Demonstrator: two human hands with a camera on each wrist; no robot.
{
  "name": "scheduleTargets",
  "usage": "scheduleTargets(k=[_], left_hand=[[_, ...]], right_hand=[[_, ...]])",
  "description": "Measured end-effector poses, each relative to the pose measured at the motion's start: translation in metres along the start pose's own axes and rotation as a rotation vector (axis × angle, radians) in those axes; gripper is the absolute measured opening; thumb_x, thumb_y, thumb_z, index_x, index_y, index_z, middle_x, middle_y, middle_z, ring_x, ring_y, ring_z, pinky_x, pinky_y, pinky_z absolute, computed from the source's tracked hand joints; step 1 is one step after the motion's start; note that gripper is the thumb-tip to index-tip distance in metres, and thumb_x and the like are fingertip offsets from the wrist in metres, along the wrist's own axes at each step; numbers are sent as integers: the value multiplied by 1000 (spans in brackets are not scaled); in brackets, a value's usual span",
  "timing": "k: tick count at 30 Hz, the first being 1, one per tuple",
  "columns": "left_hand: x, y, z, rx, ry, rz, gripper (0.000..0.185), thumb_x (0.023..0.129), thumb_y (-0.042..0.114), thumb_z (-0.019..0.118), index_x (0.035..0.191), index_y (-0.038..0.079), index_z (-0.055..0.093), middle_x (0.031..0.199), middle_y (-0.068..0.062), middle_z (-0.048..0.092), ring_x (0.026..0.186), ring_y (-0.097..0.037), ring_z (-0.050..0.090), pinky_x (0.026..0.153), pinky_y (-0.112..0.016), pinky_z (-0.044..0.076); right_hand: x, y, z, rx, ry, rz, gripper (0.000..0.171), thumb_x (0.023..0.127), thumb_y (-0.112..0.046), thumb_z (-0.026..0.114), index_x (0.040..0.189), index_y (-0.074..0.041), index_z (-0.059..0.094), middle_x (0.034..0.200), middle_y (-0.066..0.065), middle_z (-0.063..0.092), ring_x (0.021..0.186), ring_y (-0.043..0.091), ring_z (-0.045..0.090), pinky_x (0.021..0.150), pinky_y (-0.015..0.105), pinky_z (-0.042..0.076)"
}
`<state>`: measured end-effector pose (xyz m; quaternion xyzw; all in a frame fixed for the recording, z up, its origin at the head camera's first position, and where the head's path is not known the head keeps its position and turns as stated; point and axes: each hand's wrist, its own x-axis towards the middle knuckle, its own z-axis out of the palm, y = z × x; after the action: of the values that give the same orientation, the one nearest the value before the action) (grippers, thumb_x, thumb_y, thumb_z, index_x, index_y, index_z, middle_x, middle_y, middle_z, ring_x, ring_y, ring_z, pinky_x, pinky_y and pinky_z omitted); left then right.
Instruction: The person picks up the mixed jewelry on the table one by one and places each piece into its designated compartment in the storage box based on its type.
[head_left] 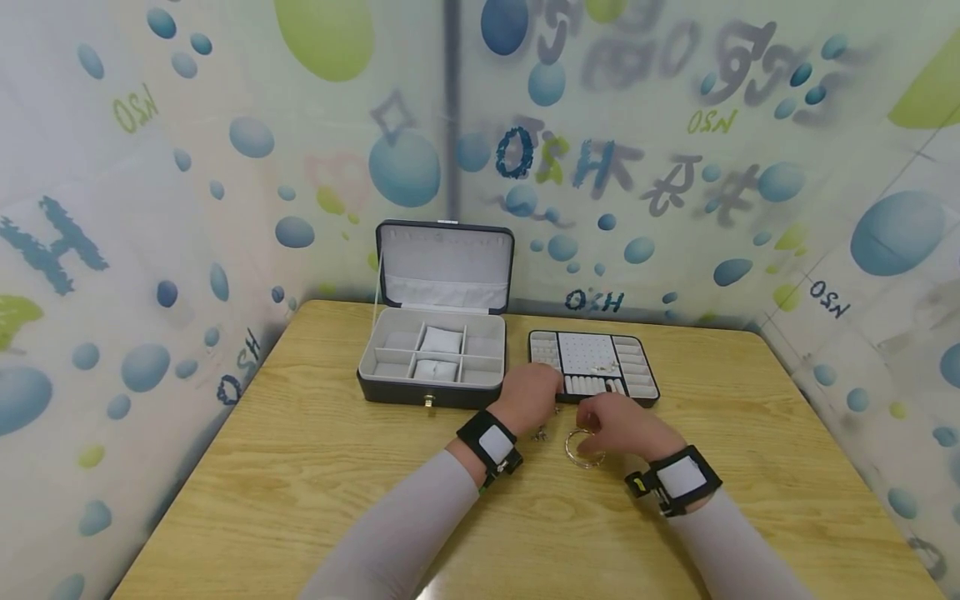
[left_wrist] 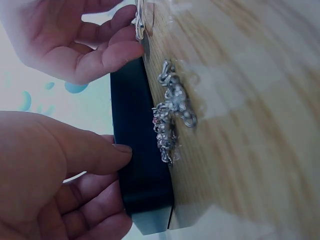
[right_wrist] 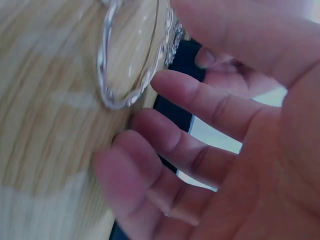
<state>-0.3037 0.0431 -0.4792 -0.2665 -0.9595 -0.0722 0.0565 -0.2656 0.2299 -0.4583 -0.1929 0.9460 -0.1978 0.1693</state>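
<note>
At the rectangular black-walled jewellery tray with white compartments (head_left: 588,348), grips the near left corner with curled thumb and fingers of the left hand (head_left: 529,395). In front of this tray, reaches with the loosely bent right hand (head_left: 626,427) to a twisted silver metal bangle (right_wrist: 102,65), cannot tell whether pinching. Has sparkling silver chain jewellery (left_wrist: 176,97) just before the tray's left corner, an open black grey-lined box (head_left: 396,392) left of it.

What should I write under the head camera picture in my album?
Left hand at the jewelry tray, right hand at the bangles, open box nearby.
</note>
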Motion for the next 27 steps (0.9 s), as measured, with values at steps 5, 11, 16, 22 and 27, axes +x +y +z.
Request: scheduleTargets(k=[5, 11, 16, 22, 27], left_hand=[[0, 0, 0, -4, -10, -9, 16, 95, 15, 76, 82, 24, 76, 88, 7, 75, 75, -8, 63, 55, -29, 48], [0, 0, -1, 14, 2, -2, 17, 97, 14, 73, 83, 23, 76, 89, 6, 75, 77, -10, 66, 59, -30, 52], [0, 0, -1, 3, 6, 2, 16, 97, 15, 73, 84, 23, 77, 89, 6, 75, 76, -10, 65, 58, -30, 52], [0, 0, -1, 4, 10, 2, 19, 99, 15, 71, 83, 24, 76, 89, 6, 76, 77, -10, 66, 58, -30, 52], [0, 0, 0, 0, 13, -2, 17, 98, 16, 72, 84, 24, 76, 91, 6, 76, 78, -10, 67, 58, -30, 52]], right_hand=[[-3, -10, 4, -33, -12, -37, 36, 74, -23, 94, 102, -14, 73, 90, -2, 66, 81, 16, 56, 75, 36, 49], [-5, -15, 8, -84, 12, -35, 42, 72, -25, 97, 102, -15, 70, 85, -1, 61, 80, 17, 51, 72, 35, 43], [-4, -14, 9, -93, 18, -34, 42, 71, -24, 97, 100, -15, 69, 84, 0, 59, 79, 17, 50, 71, 34, 42], [0, -10, 11, -77, 37, -34, 42, 71, -29, 98, 92, -15, 64, 78, -4, 56, 73, 14, 49, 65, 30, 39], [1, -7, 12, -43, 52, -4, 45, 71, -31, 98, 89, -16, 60, 72, -6, 50, 68, 13, 48, 62, 29, 37]])
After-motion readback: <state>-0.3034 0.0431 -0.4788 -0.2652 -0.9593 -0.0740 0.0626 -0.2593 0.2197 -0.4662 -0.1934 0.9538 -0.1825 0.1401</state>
